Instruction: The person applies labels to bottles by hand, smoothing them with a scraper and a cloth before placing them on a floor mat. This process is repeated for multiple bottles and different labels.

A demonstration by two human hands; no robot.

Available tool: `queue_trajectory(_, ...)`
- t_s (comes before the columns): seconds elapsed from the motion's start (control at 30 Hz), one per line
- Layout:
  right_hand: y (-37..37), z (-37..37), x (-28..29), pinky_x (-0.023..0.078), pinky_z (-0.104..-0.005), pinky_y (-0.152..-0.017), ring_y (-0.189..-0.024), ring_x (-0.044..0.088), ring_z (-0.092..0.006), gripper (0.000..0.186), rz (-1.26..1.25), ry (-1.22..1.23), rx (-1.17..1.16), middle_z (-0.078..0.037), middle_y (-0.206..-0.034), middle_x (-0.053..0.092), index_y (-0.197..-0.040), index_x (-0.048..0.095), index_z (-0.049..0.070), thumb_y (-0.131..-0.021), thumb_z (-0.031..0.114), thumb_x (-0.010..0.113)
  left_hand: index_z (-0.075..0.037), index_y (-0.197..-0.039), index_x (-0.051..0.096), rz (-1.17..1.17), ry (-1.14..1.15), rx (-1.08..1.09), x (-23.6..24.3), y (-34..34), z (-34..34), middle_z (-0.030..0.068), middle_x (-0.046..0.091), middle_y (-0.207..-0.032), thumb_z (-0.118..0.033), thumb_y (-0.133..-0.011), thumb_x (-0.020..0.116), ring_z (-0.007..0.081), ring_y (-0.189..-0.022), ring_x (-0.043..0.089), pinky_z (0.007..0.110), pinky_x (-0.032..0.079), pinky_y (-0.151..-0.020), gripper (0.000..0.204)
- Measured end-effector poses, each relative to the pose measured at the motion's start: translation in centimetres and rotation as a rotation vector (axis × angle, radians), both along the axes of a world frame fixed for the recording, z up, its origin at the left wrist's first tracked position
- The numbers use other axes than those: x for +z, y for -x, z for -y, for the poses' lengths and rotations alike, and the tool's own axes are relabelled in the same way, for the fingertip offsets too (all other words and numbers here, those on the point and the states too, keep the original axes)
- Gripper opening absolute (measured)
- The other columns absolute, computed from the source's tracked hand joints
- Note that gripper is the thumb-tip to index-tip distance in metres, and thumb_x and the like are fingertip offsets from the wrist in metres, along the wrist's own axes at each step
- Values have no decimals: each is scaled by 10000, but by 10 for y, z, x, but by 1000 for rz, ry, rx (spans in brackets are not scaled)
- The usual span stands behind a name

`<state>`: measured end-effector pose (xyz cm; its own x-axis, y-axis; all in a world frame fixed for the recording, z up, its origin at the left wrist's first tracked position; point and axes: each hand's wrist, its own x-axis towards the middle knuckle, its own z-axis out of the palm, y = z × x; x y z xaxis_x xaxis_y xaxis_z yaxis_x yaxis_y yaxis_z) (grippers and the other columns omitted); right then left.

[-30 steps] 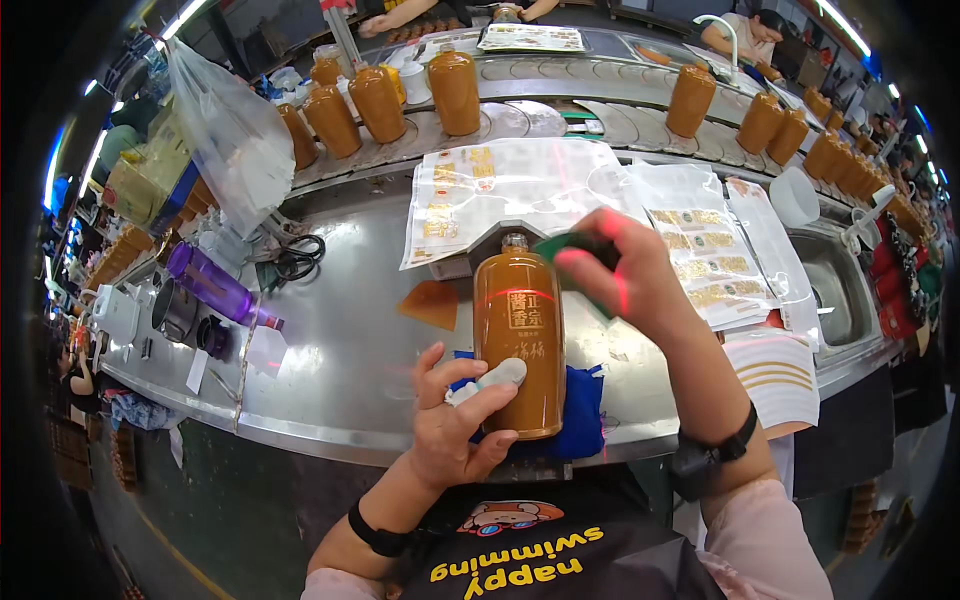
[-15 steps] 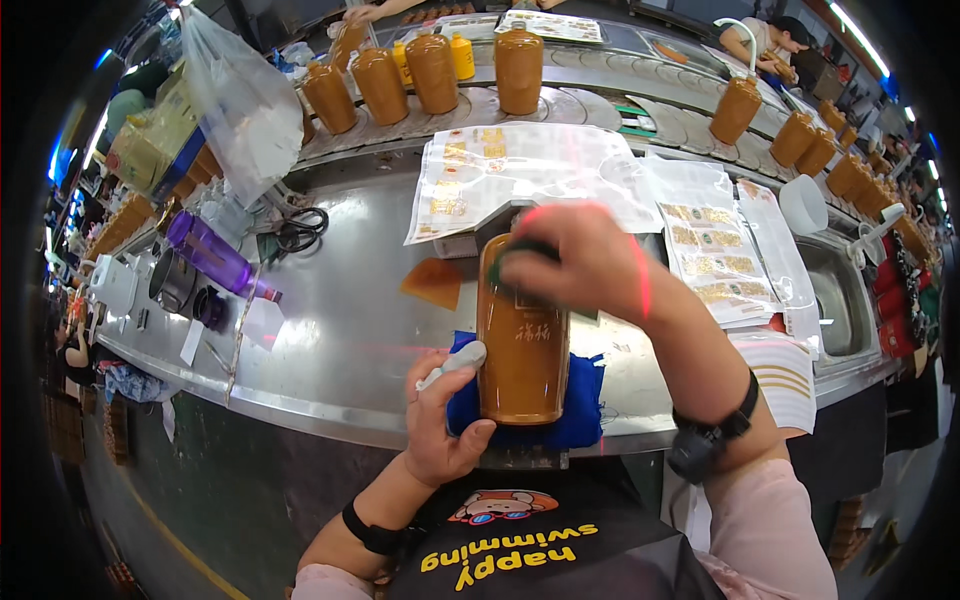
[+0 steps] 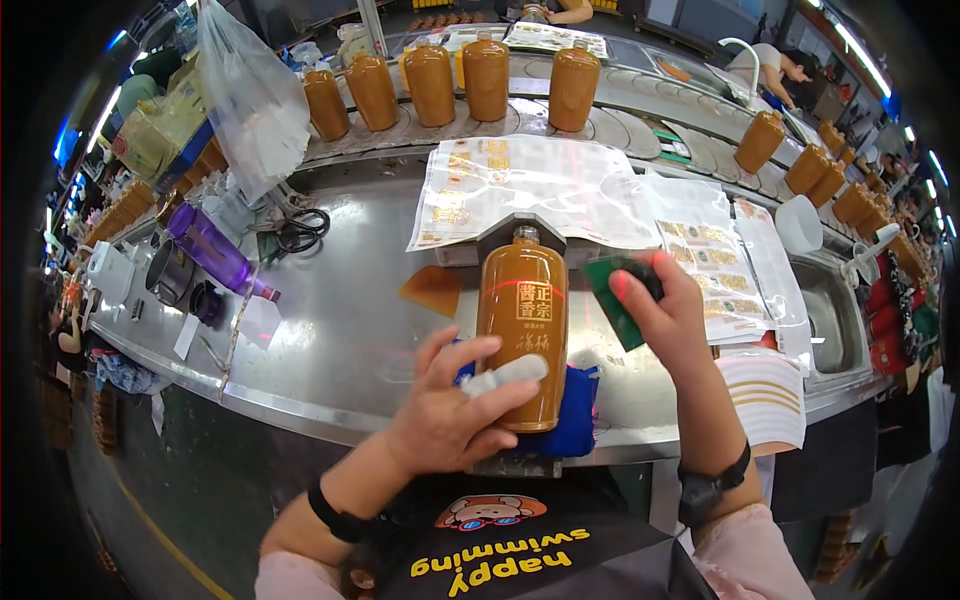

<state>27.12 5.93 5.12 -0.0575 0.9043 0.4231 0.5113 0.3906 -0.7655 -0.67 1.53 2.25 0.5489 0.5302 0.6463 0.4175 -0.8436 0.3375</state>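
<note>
A glossy brown bottle with gold and pale lettering lies on the bench, its neck in a dark angular bracket and its base over a blue cloth. Across its lower end reaches my left hand, fingers apart; a white covering sits on one finger. Whether those fingers press on the glaze is unclear. To the bottle's right, clear of it, my right hand pinches a flat green scraper. A dark piece shows by its fingertips, partly hidden.
Behind the bottle lie printed sheets, with gold label sheets to their right. An amber triangular piece rests left. Brown bottles stand on the conveyor beyond. A purple bottle, coiled cable and sink flank the bench.
My right hand has drawn back to the right with the green scraper, baring the bottle's upper lettering. My left hand has shifted from the bottle's side over its lower front. Conveyor bottles have moved right.
</note>
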Motion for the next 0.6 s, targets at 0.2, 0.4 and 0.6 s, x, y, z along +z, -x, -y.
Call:
queue_trajectory(0.2, -20, 1, 9, 540, -279, -763, -1023, 617, -159, 302, -169, -70, 75, -152, -1260, 593, -1218, 580, -24, -929, -34, 492, -137, -1141, 661, -173, -64, -69, 40, -29, -91, 95, 658, -1079, -380, -913, 585, 265, -1126, 529, 474, 303, -1070, 342)
queue_trajectory(0.4, -102, -129, 42, 518, -256, -687, -885, 588, -107, 291, 32, 28, -158, -64, -1201, 619, -1215, 624, 57, -944, 153, 578, -7, -1170, 613, 462, 771, 136, 2, -20, -102, 125, 648, -1159, -374, -1021, 442, 201, -1028, 601, 326, 466, -910, 432)
queue_trajectory(0.6, -127, -383, 46, 527, -380, -774, -902, 683, -288, 583, 473, 82, -421, -182, -970, 702, -1057, 687, -1, -813, 528, 673, 34, -1218, 554, 836, 1633, -170, 5, -26, -109, 119, 627, -1170, -343, -1019, 431, 200, -1096, 596, 332, 466, -969, 444)
